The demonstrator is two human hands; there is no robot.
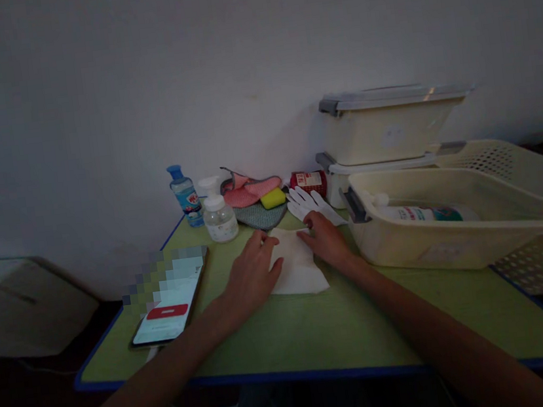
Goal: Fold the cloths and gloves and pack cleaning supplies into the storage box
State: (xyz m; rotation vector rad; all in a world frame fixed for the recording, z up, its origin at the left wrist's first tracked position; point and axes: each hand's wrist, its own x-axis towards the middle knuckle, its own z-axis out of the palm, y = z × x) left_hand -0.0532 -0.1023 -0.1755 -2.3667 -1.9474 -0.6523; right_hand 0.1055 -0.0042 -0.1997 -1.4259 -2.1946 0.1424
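A white sheet of thin soft material [300,269], paper or cloth, lies on the green table [317,336] between my hands. My left hand [252,268] rests at its left edge, thumb apart from the slightly bent fingers. Over the upper right edge is my right hand [326,239], its thumb and forefinger apart and touching the sheet. Neither hand visibly grips it. Just beyond my right hand is a white glove [311,202]. Behind the sheet sit a grey cloth [260,217], a pink cloth [245,190] and a yellow sponge [273,197].
A lit phone [172,301] lies left, near a blue bottle [186,197] and a clear pump bottle [220,220]. A red-labelled container [308,182] is at the back. On the right, an open cream bin [430,250] holds a white bottle [416,214], before stacked lidded boxes [391,129].
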